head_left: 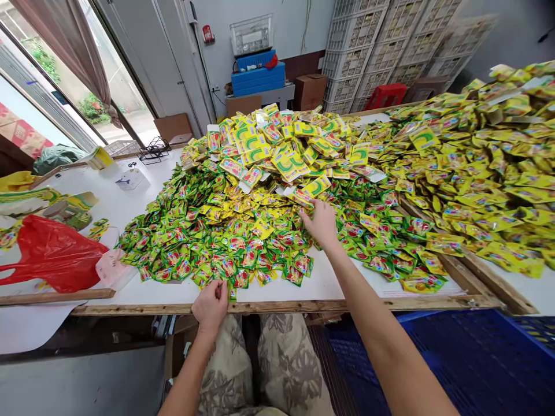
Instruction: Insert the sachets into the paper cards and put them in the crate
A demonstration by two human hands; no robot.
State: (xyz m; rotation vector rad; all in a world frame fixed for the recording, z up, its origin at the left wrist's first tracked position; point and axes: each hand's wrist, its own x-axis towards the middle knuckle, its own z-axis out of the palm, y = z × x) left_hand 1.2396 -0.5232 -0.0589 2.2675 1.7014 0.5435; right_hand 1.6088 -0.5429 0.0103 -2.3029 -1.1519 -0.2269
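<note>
My right hand (321, 224) reaches to the middle of the heap, with its fingers at the right end of a small yellow carton (298, 196) and the thumb below. My left hand (211, 304) is curled closed at the table's front edge, and what its fingers hold, if anything, is hidden. Beside it lie small green and yellow printed sachets (238, 263), spread in a deep pile. More flat yellow cartons (254, 144) are heaped on top of the sachets, towards the back.
A red plastic bag (60, 254) sits on the white table at left, near a black wire rack (154, 150). Another big heap of yellow packets (477, 167) rises at right behind a wooden strip (468, 271). Blue crates (433, 358) stand below; white crates (355, 52) are stacked behind.
</note>
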